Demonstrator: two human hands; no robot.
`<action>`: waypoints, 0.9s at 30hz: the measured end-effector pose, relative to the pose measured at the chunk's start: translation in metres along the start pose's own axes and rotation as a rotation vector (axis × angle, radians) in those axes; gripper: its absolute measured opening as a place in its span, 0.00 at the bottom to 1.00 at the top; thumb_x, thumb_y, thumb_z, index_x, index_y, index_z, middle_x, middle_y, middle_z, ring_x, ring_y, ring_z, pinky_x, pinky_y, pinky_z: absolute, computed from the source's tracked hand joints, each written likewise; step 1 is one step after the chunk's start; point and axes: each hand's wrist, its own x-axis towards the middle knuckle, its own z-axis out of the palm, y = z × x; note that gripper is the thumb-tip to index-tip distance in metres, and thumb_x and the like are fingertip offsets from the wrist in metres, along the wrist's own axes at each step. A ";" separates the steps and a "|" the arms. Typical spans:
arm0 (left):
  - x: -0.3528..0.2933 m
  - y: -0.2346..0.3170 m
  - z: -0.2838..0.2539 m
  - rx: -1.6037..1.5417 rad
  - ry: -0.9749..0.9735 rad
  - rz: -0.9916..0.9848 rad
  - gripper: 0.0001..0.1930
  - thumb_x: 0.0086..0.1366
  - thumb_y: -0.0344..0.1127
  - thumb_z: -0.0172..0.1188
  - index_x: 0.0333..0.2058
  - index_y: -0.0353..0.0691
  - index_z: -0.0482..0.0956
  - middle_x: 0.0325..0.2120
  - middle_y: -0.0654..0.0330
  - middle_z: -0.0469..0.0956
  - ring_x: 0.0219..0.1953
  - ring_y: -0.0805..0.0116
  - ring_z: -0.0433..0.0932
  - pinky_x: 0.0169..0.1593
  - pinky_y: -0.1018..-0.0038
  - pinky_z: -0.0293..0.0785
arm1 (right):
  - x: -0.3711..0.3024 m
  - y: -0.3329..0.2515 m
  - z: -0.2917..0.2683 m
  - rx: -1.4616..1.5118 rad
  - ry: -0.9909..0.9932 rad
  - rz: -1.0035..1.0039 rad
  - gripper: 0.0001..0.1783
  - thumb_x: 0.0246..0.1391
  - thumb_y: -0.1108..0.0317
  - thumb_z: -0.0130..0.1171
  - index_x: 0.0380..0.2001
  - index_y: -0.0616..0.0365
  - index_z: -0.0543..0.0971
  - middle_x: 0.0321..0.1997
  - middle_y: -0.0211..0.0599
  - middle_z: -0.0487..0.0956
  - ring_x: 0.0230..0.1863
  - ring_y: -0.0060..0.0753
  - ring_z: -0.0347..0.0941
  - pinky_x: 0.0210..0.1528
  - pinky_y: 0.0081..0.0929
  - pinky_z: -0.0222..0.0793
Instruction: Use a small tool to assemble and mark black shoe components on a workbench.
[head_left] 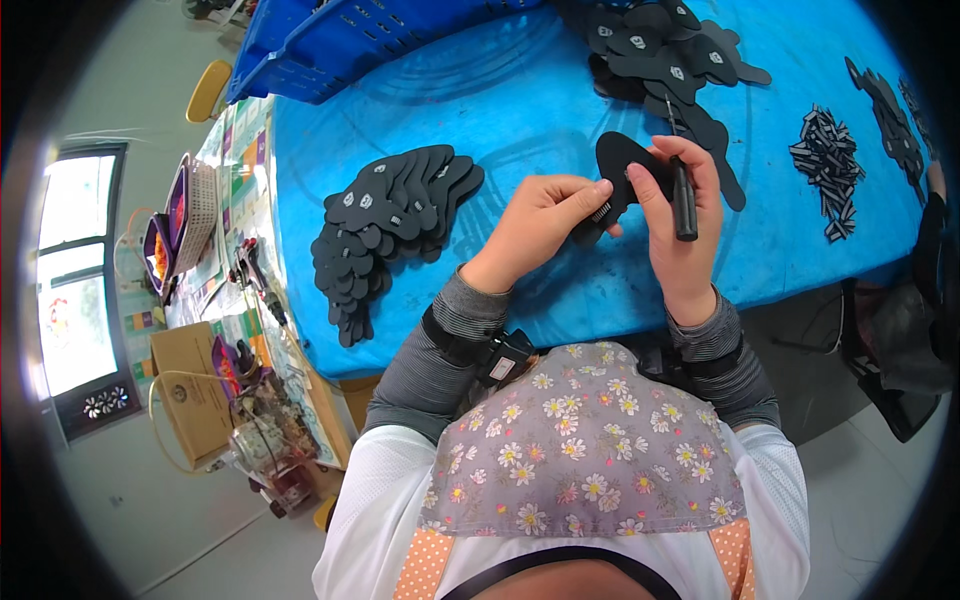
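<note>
left hand (pixel 530 225) pinches a flat black piece (pixel 616 157) by its white-striped mark, over the blue table cover (pixel 560 305). right hand (pixel 674 258) presses a thumb to it while gripping a black-handled tool (pixel 684 203).

The surface (pixel 545 110) around the held pad (pixel 615 155)
Left of the pad, a stack (pixel 395 205); beyond it, a heap (pixel 650 68); beyond and left, a crate (pixel 330 45); well right, tubes (pixel 828 165).
</note>
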 end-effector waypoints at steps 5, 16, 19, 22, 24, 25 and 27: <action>-0.002 0.006 0.002 -0.122 -0.041 0.025 0.16 0.66 0.38 0.49 0.39 0.30 0.77 0.28 0.58 0.79 0.28 0.78 0.73 0.36 0.81 0.69 | 0.000 0.004 -0.003 -0.014 0.030 -0.018 0.16 0.48 0.75 0.61 0.42 0.58 0.71 0.40 0.31 0.72 0.41 0.22 0.68 0.45 0.19 0.64; 0.003 -0.002 0.003 -0.266 0.228 0.191 0.16 0.65 0.32 0.48 0.48 0.29 0.71 0.37 0.54 0.78 0.37 0.74 0.75 0.45 0.77 0.70 | -0.008 0.005 -0.011 0.089 -0.146 -0.393 0.12 0.53 0.72 0.48 0.40 0.64 0.71 0.36 0.37 0.73 0.35 0.27 0.68 0.39 0.25 0.63; 0.004 -0.004 0.000 -0.271 0.228 0.217 0.15 0.65 0.33 0.48 0.46 0.29 0.72 0.37 0.54 0.78 0.37 0.74 0.74 0.45 0.77 0.70 | -0.005 0.001 -0.007 -0.094 -0.240 -0.456 0.09 0.44 0.77 0.50 0.32 0.63 0.73 0.28 0.38 0.73 0.28 0.32 0.68 0.32 0.26 0.63; 0.003 -0.004 0.000 -0.248 0.251 0.222 0.14 0.65 0.32 0.48 0.45 0.29 0.73 0.36 0.55 0.78 0.36 0.74 0.74 0.45 0.76 0.70 | -0.002 -0.001 -0.004 -0.197 -0.272 -0.518 0.08 0.38 0.80 0.50 0.26 0.62 0.74 0.22 0.38 0.73 0.22 0.35 0.67 0.25 0.27 0.63; 0.002 -0.003 0.000 -0.215 0.255 0.224 0.14 0.65 0.32 0.48 0.45 0.29 0.73 0.35 0.55 0.78 0.36 0.74 0.75 0.45 0.77 0.70 | -0.002 -0.002 -0.004 -0.216 -0.276 -0.511 0.09 0.36 0.81 0.51 0.26 0.62 0.74 0.23 0.38 0.74 0.22 0.35 0.67 0.26 0.27 0.63; 0.002 -0.003 0.000 -0.182 0.257 0.226 0.14 0.65 0.32 0.48 0.45 0.29 0.73 0.35 0.55 0.78 0.35 0.74 0.75 0.44 0.77 0.71 | -0.002 -0.002 -0.004 -0.216 -0.277 -0.510 0.09 0.36 0.81 0.51 0.26 0.62 0.74 0.23 0.38 0.74 0.22 0.35 0.67 0.26 0.27 0.63; 0.002 -0.004 0.000 -0.167 0.257 0.235 0.14 0.65 0.32 0.48 0.45 0.29 0.73 0.34 0.55 0.78 0.35 0.75 0.75 0.44 0.77 0.71 | -0.002 -0.002 -0.003 -0.237 -0.273 -0.543 0.10 0.34 0.81 0.51 0.25 0.62 0.74 0.23 0.38 0.74 0.22 0.36 0.67 0.26 0.27 0.63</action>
